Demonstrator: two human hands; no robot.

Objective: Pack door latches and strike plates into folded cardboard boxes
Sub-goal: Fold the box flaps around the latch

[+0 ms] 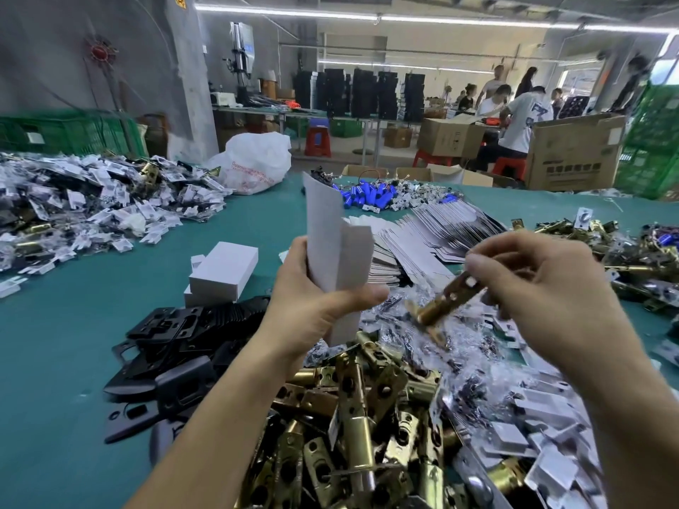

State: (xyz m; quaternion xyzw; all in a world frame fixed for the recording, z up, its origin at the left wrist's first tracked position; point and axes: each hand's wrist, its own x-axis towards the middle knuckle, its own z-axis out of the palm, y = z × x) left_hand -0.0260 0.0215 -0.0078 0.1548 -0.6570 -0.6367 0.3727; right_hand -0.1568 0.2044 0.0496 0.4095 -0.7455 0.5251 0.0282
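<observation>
The job looks barely begun. Two closed white cardboard boxes (pixel 226 271) sit stacked on the teal table (pixel 55 343), left of the hands, and they are the only finished packs in view. Far more is left to pack. A heap of brass latches (pixel 360 416) fills the near middle. A pile of black metal strike plates (pixel 172 336) lies to its left. A long fanned row of flat cardboard blanks (pixel 433 229) stretches away on the far right. Clear plastic bags (pixel 477 365) of small parts are spread to the right of the latch heap.

The box in hand seems to be at the filling step. The left hand (pixel 319 306) curls its fingers and thumb round a pale grey cardboard box (pixel 327 229). The box is part folded and held upright, with a long flap standing above it. Whether anything is already inside cannot be told.

The right hand (pixel 547 284) pinches a single brass door latch (pixel 441 303) by its flat end between thumb and fingertips. The latch is blurred and tilted, its round end pointing down and left.

The latch hangs in the air above the heap, to the right of the box and clear of it, at about the level of the left thumb. It has not yet gone into the box.
</observation>
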